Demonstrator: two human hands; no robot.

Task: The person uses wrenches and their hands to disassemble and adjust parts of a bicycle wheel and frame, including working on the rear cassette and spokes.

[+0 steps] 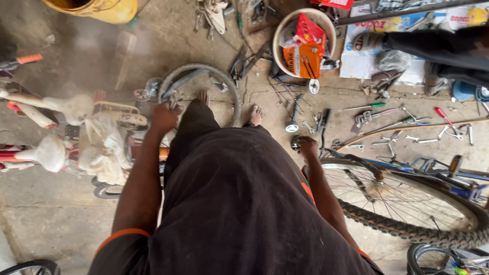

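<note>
I stand barefoot on a dusty concrete floor, looking down my dark shirt. My left hand (pixel 164 117) is closed on the near edge of a small grey bicycle wheel (pixel 224 84) that lies flat on the floor by my feet. My right hand (pixel 307 146) is closed around a small dark round part, just above the tyre of a big bicycle wheel (pixel 407 203) at the right. What that small part is I cannot tell.
Hand tools (pixel 402 130) are scattered over the floor at the right. A white bucket (pixel 280 35) with orange boxes stands at the top. Another person's sandalled foot (pixel 367 42) rests at the upper right. A small white bicycle (pixel 76 132) lies left, a yellow container (pixel 109 10) behind it.
</note>
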